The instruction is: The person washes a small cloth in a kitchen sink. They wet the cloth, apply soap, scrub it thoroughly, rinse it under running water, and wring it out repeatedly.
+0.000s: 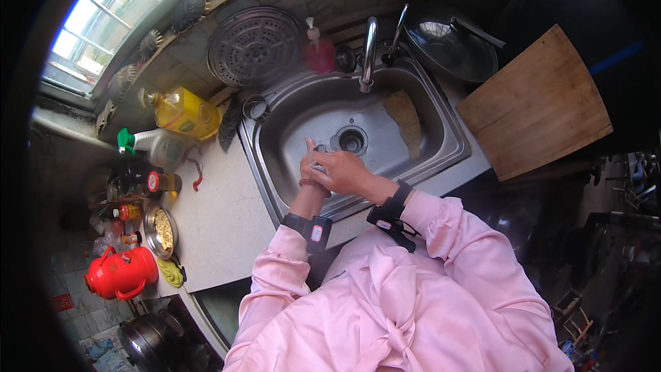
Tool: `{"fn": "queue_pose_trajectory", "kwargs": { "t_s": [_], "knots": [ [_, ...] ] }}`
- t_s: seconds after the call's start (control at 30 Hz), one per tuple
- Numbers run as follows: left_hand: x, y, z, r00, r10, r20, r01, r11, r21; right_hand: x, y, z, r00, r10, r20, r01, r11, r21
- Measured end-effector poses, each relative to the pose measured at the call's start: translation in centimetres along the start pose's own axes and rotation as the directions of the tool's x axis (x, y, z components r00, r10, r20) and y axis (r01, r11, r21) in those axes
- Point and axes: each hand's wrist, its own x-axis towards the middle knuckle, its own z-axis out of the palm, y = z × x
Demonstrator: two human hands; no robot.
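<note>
Both hands are together over the stainless steel sink (pixel 289 113), left of its drain (pixel 351 139). My left hand (pixel 307 165) wears a reddish bead bracelet (pixel 311 183), and its fingers point toward the tap. Across it lies my right hand (pixel 342 171), fingers bent over the left palm. A small wet grey wad (pixel 318 167) is pressed between the two hands; they partly hide it, so its material is unclear. The chrome faucet (pixel 368 57) rises behind the sink, with no water seen running. A flat tan scrubbing pad (pixel 405 121) rests on the basin's right side.
A wooden cutting board (pixel 537 108) stands to the right. Behind the sink are a steamer rack (pixel 255 46), a pink pump bottle (pixel 320 54) and a lidded pan (pixel 449 44). Leftward on the counter (pixel 227 227) are a yellow detergent bottle (pixel 188 112), a spray bottle (pixel 165 147) and a red thermos (pixel 124 273).
</note>
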Motion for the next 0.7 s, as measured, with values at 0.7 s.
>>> {"fn": "queue_pose_trajectory", "kwargs": {
  "t_s": [0.7],
  "knots": [
    [-1.2, -0.9, 1.2, 0.992, -0.116, -0.052, 0.115, 0.993, -0.007, 0.2, 1.1, 0.5, 0.919, 0.202, -0.339, -0.290, 0.928, -0.233]
  ]
}}
